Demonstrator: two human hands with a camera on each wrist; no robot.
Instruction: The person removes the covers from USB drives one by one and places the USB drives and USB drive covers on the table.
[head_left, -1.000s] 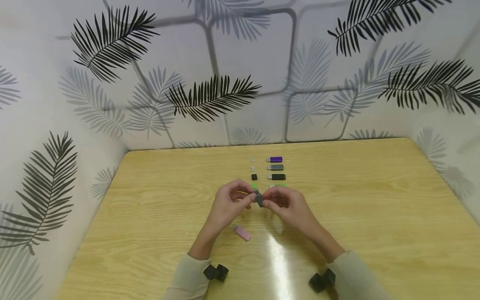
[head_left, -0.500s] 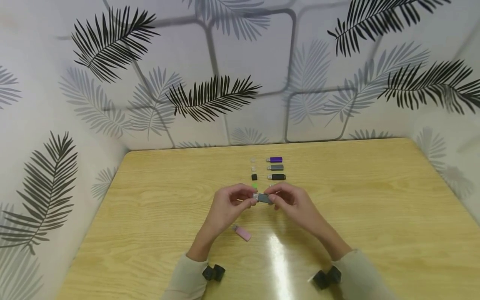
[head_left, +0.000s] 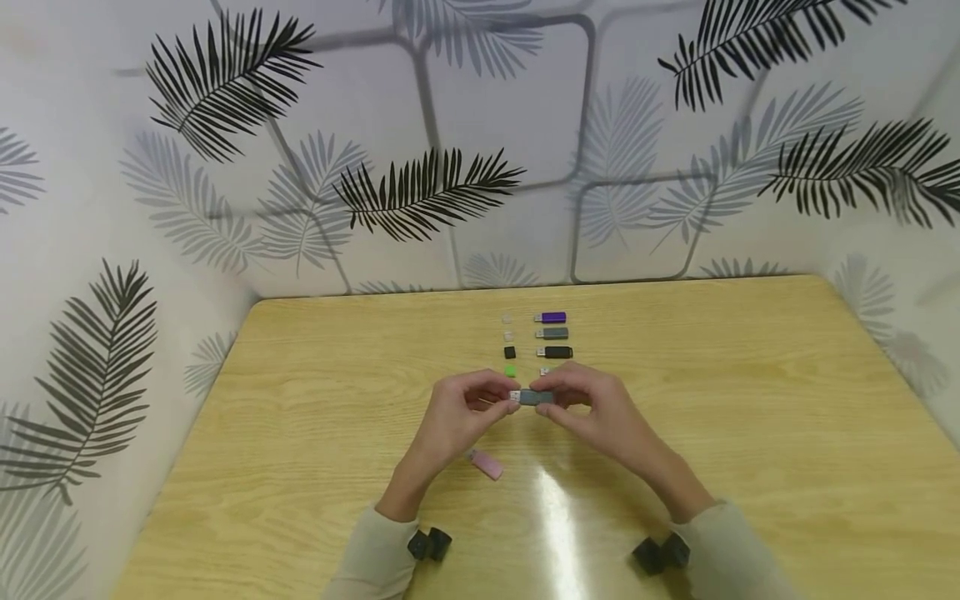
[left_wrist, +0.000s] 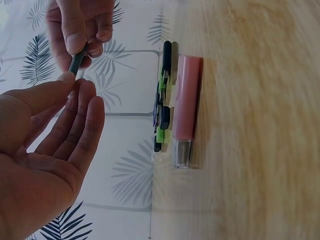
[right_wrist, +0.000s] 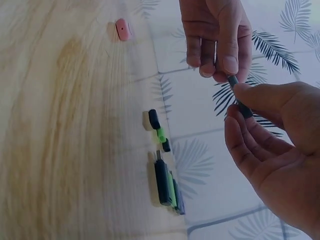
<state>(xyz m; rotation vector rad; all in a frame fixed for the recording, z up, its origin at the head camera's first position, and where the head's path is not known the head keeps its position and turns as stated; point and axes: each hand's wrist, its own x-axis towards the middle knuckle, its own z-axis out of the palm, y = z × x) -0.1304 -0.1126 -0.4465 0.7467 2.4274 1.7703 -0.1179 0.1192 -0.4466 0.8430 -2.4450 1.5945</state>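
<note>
Both hands hold one grey USB flash drive (head_left: 536, 397) between them over the table, lying sideways in the head view. My left hand (head_left: 467, 410) pinches its pale end with thumb and fingertips. The darker body is pinched by my right hand (head_left: 592, 410). From the left wrist, the drive (left_wrist: 76, 63) appears edge-on as a thin dark strip between the two sets of fingertips. The right wrist view shows its dark end (right_wrist: 245, 111) poking out past the right thumb. A pink USB flash drive (head_left: 487, 464) lies on the table near the left wrist.
Beyond the hands, a column holds purple (head_left: 553, 317), grey (head_left: 557, 333) and black (head_left: 558, 352) flash drives, plus one partly hidden by the right hand. Left of them lie small caps: two clear, a black cap (head_left: 510, 352) and a green cap (head_left: 510, 372). A patterned wall (head_left: 495, 233) stands behind.
The grey flash drive has turned from steeply slanted to level, its pale end toward the left hand. My right hand has moved slightly right; the pink drive stays put.
</note>
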